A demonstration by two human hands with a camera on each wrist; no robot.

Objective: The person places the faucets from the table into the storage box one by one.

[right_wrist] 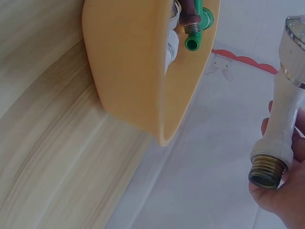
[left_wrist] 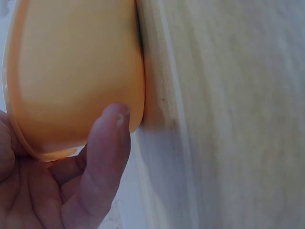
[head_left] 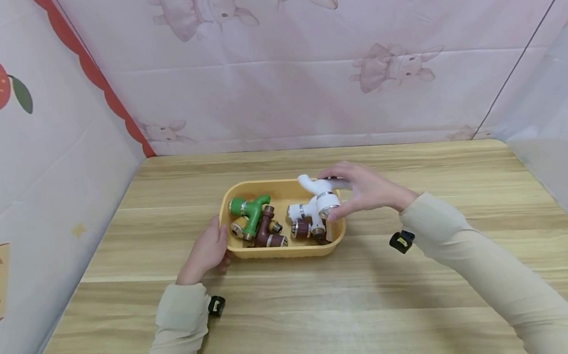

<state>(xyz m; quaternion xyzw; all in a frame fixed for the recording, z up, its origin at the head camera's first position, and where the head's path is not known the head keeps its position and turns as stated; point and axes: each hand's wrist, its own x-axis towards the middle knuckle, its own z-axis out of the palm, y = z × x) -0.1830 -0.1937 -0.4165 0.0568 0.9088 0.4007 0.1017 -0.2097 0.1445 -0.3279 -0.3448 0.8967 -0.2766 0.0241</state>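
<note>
A: Where is the white faucet found relative to the hands?

B: It is gripped by the right hand over the right end of the yellow tray, fingers curled round its body. The tray's left end is clasped by the left hand, thumb pressed against the outer wall. The hands are kept apart, with the tray between them on the wooden desk.

A: What is hidden or hard to make out?

B: The green faucet and brown faucet are seen in the tray, but the pieces under the white faucet are overlapped. In the left wrist view only the tray's outer wall is shown.
</note>
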